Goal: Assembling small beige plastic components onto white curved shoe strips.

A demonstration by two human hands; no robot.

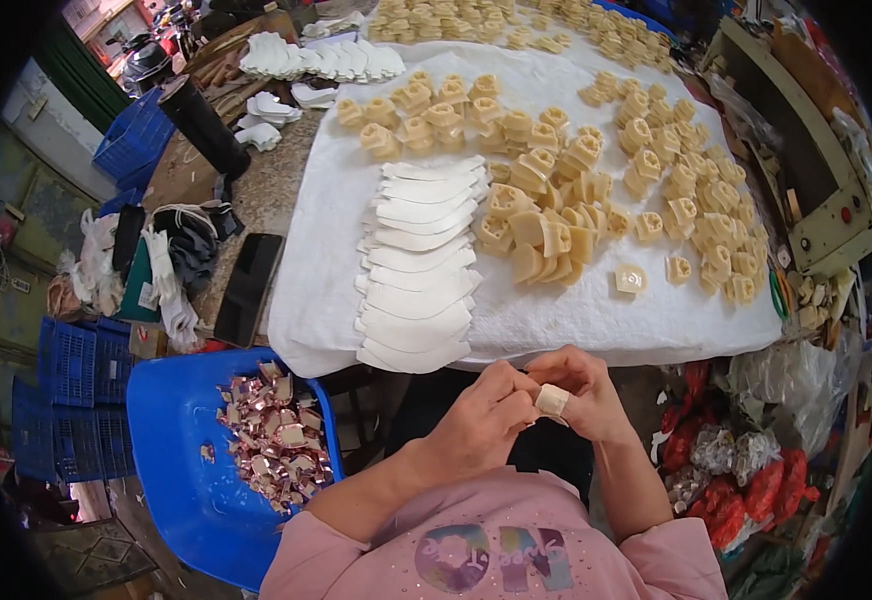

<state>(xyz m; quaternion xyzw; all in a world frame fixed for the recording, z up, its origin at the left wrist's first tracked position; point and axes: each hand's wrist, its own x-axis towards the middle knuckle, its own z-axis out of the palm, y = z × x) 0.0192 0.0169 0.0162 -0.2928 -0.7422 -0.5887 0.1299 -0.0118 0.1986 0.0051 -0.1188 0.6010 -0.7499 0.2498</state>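
Close to my body, just off the table's front edge, both hands meet at a small cream piece (553, 400) with a squarish face. My right hand (588, 392) grips it between thumb and curled fingers. From the other side my left hand (496, 405) is closed, its fingertips pinched against the piece; whether they also hold something thin is hidden. On the white cloth (326, 300) ahead lies an overlapping row of curved white strips (418, 265). To their right, cream moulded pieces (546, 225) are heaped, with a single one (630, 279) nearer me.
A blue tub (171, 420) at my left holds many small pieces wrapped in shiny pink foil (281, 435). A dark phone (249, 288) and a black cylinder (203, 125) are on the table's left side. Red plastic bags (731, 510) crowd the lower right, below a grey-green metal machine (826, 215).
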